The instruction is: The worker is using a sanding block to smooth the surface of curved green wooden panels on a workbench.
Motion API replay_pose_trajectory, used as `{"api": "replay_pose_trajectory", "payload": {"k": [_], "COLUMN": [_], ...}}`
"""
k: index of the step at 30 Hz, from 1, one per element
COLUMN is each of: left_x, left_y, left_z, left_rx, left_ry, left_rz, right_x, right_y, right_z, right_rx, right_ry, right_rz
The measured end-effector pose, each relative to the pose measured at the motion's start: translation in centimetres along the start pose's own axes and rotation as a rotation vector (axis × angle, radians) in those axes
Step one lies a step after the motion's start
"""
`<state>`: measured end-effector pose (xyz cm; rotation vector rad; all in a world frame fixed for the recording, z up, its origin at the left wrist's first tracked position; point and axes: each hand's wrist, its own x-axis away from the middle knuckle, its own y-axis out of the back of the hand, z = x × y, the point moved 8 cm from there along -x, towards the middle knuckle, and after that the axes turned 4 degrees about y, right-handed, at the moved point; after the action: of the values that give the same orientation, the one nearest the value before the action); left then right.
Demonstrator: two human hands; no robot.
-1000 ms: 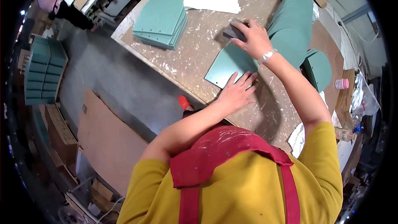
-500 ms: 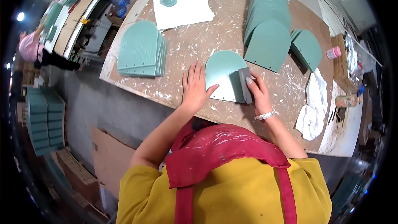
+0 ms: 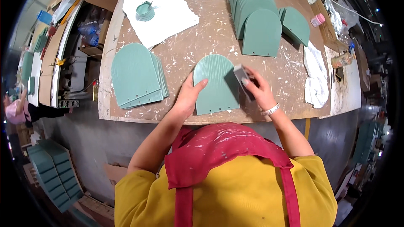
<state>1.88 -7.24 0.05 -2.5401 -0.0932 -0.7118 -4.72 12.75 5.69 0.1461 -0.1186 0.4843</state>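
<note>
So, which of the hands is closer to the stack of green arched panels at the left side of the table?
The left hand. It rests on the left edge of the single panel, just right of the stack. The right hand, holding a grey block, is farther right.

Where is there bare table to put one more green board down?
Bare table lies between the white paper, the left stack, the arched board under the hands and the far row of boards. Another patch sits between that row's front board and the white rag. The right edge is crowded with small bottles, and the front strip is narrow.
</note>
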Motion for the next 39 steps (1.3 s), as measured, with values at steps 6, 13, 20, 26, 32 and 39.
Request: {"api": "replay_pose_trajectory", "payload": {"k": [6, 13, 20, 26, 32, 39], "left_x": [2.2, 3.9, 4.2, 4.3, 4.5, 4.1], "left_y": [-1.0, -2.6, -2.6, -2.2, -3.1, -2.1], "left_z": [-1.5, -3.5, -4.4, -5.1, -3.9, -3.6], "left_rx": [-0.108, -0.337, -0.226, -0.441, -0.116, 0.171], "left_ry": [-0.171, -0.368, -0.343, -0.443, -0.284, -0.172], "left_rz": [-0.156, -0.101, -0.054, -0.14, -0.002, -0.069], "right_x": [-0.7, -3.0, -2.2, 0.7, -1.7, 1.0], "right_y": [-10.7, 1.0, 3.0, -6.1, 7.1, 0.0], "right_z": [13.4, 15.1, 12.3, 18.8, 4.1, -2.0], "right_rx": [1.068, 0.912, 1.094, 0.94, 0.705, -0.882], "right_ry": [0.771, 0.39, 0.286, 0.789, 0.171, -0.26], "right_rz": [0.055, -0.312, -0.349, -0.273, -0.509, -0.486]}}
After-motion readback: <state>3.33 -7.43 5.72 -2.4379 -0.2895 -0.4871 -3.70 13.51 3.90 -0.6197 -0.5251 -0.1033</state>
